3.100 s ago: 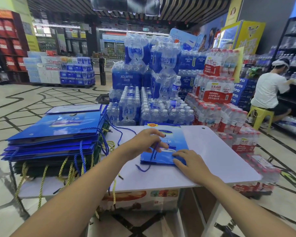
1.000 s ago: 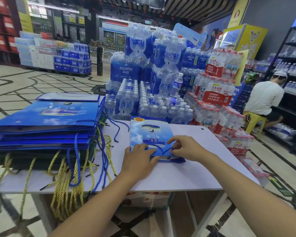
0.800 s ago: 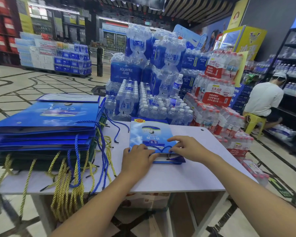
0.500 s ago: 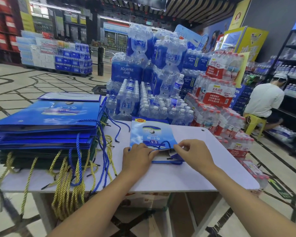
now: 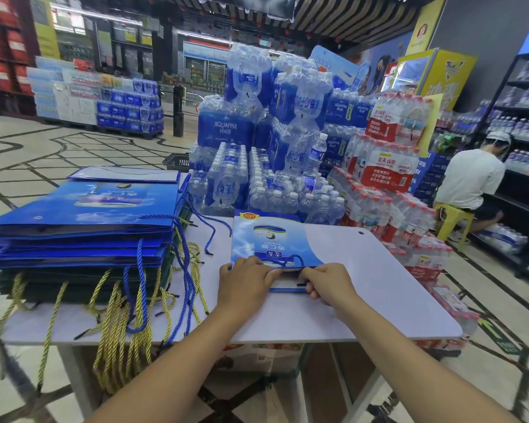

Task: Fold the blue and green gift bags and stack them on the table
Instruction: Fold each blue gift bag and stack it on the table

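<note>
Shop table (image 5: pixel 379 285): my left hand (image 5: pixel 247 285) and right hand (image 5: pixel 329 285) pinch the blue bag (image 5: pixel 272 239) at six o'clock, apparently its mouth; I should press edges square.

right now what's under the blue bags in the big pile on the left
Dark green bags lie under the blue bags, their gold cords hanging over the table edge. Only their front edges show; their faces and their number are covered.

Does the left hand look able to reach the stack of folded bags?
Likely yes: the left hand holds the blue bag, but only bare table and loose cords separate it from the stack.
</note>
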